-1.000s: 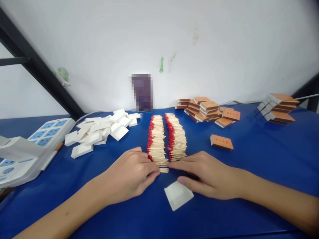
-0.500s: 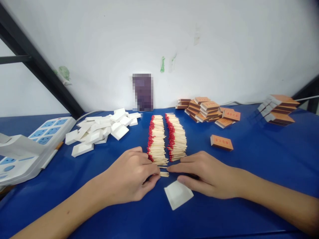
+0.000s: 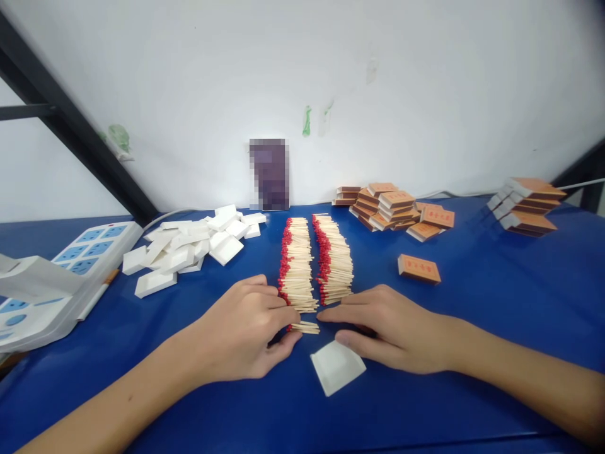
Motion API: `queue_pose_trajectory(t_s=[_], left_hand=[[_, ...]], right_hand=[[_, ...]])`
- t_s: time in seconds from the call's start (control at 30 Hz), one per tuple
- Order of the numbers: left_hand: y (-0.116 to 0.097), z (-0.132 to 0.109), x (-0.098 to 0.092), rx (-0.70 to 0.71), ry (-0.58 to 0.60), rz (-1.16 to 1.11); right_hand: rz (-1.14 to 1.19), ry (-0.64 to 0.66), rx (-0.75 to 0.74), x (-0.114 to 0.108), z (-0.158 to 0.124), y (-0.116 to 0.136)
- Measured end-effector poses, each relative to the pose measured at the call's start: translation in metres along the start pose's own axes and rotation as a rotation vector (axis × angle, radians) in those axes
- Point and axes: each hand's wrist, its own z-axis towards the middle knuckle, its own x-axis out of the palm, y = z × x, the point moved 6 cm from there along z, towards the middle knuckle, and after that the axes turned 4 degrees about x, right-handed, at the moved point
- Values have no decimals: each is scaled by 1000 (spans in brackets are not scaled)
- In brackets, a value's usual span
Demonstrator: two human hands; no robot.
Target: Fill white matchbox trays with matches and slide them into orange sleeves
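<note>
My left hand (image 3: 253, 328) rests on the table with its fingers curled, thumb and index finger around a small bunch of matches (image 3: 308, 328). Red heads show between those two fingertips, while the pale stick ends point right. My right hand (image 3: 387, 328) lies flat with its fingers stretched out and nothing gripped. Its index fingertip is close to the match ends, and its thumb is at the upper edge of a white matchbox tray (image 3: 338, 367). Just beyond my hands run two long rows of matches, the left row (image 3: 299, 261) and the right row (image 3: 336, 261), heads to the left.
White matchbox trays (image 3: 182, 246) are heaped at the left, beside a power strip (image 3: 89, 252). Orange matchbox sleeves (image 3: 394, 205) are piled at the back right. A single sleeve (image 3: 419, 269) lies nearer, and another stack (image 3: 529, 205) stands far right. A blurred dark panel (image 3: 271, 173) leans on the wall.
The loose match above the small bunch no longer lies apart from it. My left index finger has lifted slightly, exposing the red heads. The right hand has barely moved.
</note>
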Motion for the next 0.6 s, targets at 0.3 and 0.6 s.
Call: queue_pose_trajectory(t_s=[0.3,0.6], left_hand=[[-2,-2,-3,11,39,-39],[2,-1,-13,36,-119,114]], right_hand=[[25,-8,-4,-1,-1,-1],[4,-8,13,-2,0,2]])
